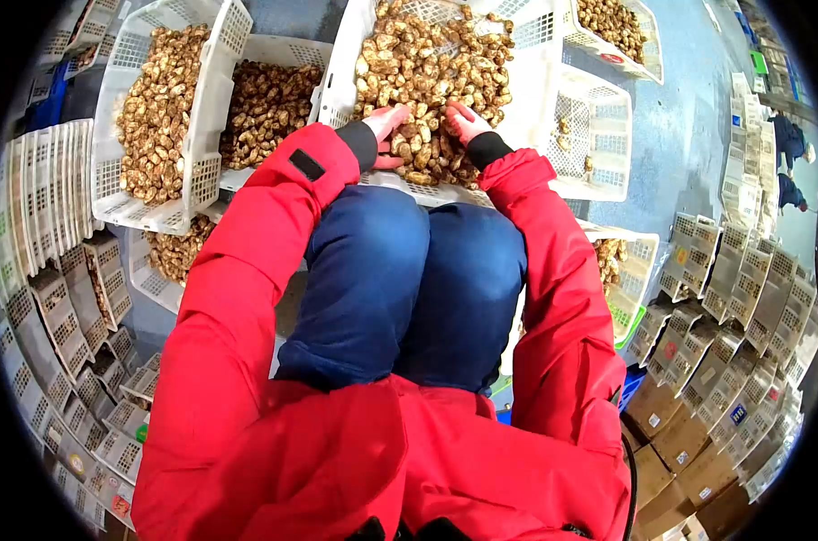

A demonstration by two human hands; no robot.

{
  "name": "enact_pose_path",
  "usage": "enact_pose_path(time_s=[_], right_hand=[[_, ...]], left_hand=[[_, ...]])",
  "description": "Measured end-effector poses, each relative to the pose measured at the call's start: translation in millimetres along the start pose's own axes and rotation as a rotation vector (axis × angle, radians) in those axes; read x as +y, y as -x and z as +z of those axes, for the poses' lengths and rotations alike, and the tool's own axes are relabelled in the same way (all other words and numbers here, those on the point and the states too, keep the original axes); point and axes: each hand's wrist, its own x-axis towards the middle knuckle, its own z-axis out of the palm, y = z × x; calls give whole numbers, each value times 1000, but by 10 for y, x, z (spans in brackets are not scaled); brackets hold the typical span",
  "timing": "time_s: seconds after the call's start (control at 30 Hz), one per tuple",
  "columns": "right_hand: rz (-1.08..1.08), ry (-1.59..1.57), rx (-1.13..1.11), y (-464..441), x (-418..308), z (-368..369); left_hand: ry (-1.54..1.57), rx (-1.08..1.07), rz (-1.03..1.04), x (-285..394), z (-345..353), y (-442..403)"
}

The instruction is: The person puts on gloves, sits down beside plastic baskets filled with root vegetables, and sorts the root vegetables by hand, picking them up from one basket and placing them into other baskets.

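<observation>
- We see mottled brown-and-cream lumps (pixel 436 63), rounded and knobbly, heaped in the white plastic crate (pixel 537 36) before our knees.
- Our left hand (pixel 387 135) is partly open at the heap's near left edge, thumb apart from the fingers, touching lumps, with none visibly gripped.
- Our right hand (pixel 466 123) bends into the heap's right side; its fingertips are hidden, so we cannot tell how far it is closed or whether it grips a lump.
- Our red sleeves (pixel 233 239) look smooth and lightly creased, ending in black cuffs (pixel 359 144).
- The crate's walls are stiff and perforated.
- To the left, a tall crate (pixel 209 108) holds paler lumps; between, another crate (pixel 287 52) holds darker ones.
- To the right, a crate (pixel 610 135) carries only a few.
</observation>
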Motion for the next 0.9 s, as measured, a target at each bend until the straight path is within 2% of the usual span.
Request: enact_pose_path(time_s=[0.03, 0.07, 0.13, 0.17, 0.23, 0.3, 0.33, 0.37, 0.4, 0.43, 0.5, 0.53, 0.63, 0.7, 0.9], right_hand=[[-30, -55, 4, -14, 37, 2], [-61, -110, 8, -11, 39, 27], [-93, 354, -122, -24, -100, 10], [-133, 532, -200, -9, -179, 12], [-174, 589, -290, -65, -115, 42], [-202, 510, -362, -172, -99, 102], [-93, 334, -360, -159, -153, 162], [-4, 166, -350, -123, -213, 194], [242, -96, -288, 269, -644, 437], [149, -4, -282, 385, -793, 464], [-171, 159, -348, 582, -1054, 486], [-44, -7, -241, 835, -1338, 626], [-167, -119, -193, 1073, -1565, 604], [-218, -117, -121, 1263, -1658, 644], [-449, -95, 125, 1597, -1553, 702]], left_hand=[[-46, 73, -10, 15, 59, 17], [-46, 52, -9, 30, 50, 19], [-40, 5, -16, 25, 37, 6], [19, -89, -24, 29, 7, -4], [-493, -209, 467, -116, -166, -111], [-231, -147, 347, -111, -179, -157], [367, -79, -125, 25, -29, -91], [415, -93, -78, 63, 43, 5], [421, -41, -113, 141, 153, 109], [433, -186, -51, 162, 164, 145], [420, -470, 116, 172, 112, 150], [483, -506, 174, 226, 213, 292], [585, -588, 251, 344, 393, 566], [638, -504, 273, 387, 498, 730], [704, -508, 406, 339, 795, 1144]])
